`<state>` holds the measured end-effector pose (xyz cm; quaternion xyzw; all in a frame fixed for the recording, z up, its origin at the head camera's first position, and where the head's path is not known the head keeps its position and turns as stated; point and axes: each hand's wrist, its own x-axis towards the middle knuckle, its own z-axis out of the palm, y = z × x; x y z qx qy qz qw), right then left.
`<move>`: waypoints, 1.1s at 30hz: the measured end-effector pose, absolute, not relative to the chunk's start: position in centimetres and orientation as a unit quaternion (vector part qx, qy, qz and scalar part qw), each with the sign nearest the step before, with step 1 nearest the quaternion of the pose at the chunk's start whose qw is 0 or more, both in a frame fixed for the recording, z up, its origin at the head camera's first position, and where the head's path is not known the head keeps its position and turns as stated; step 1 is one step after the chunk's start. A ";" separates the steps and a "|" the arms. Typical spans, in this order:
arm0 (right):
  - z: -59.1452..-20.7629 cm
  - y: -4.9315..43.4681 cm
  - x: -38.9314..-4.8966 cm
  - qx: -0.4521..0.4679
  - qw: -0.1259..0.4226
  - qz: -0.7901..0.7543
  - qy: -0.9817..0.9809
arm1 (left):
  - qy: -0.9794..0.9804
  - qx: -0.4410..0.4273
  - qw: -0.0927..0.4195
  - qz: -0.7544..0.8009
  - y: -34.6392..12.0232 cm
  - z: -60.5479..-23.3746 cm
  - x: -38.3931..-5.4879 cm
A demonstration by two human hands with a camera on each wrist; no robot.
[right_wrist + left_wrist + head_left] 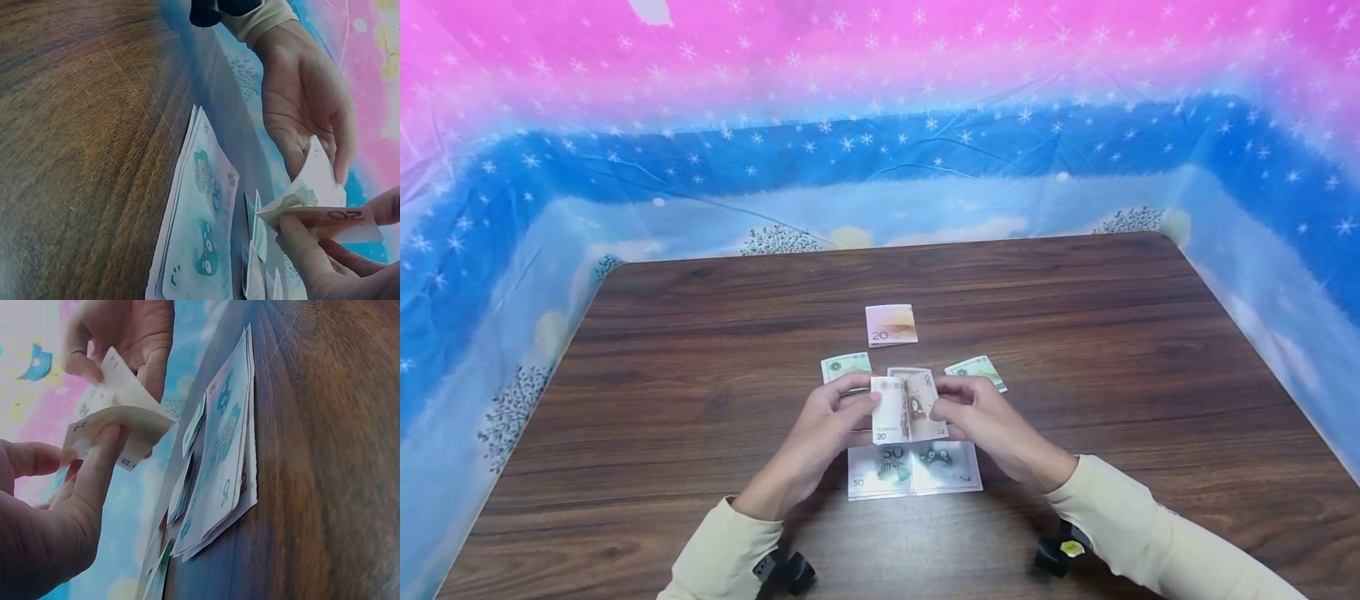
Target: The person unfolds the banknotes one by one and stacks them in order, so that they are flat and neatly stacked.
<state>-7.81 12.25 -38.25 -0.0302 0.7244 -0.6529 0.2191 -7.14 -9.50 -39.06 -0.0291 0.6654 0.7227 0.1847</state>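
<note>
My left hand and right hand hold a 20 banknote between them, above the table. A crease runs down its middle, and its two halves stand at an angle to each other. Each hand pinches one side edge, thumb in front and fingers behind. In the left wrist view the note bends in a curve over a fingertip. In the right wrist view its printed 20 side shows. Just below the hands lies a small stack of 50 banknotes, flat with a crease down the middle.
A folded 20 note lies farther back on the dark wooden table. Green notes, partly covered by my hands, lie at left and right behind them. A patterned pink and blue cloth surrounds the table's far and side edges.
</note>
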 end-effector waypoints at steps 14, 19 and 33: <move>-38.2 13.7 -8.3 -0.034 0.173 -0.644 0.744 | 0.689 -0.054 0.137 0.709 -10.2 -38.7 -6.9; -38.3 13.9 -8.4 -0.017 0.179 -0.650 0.738 | 0.700 -0.064 0.131 0.699 -10.5 -38.8 -6.8; -38.4 15.1 -8.9 -0.019 0.214 -0.626 0.749 | 0.741 -0.021 0.151 0.653 -11.6 -38.9 -6.8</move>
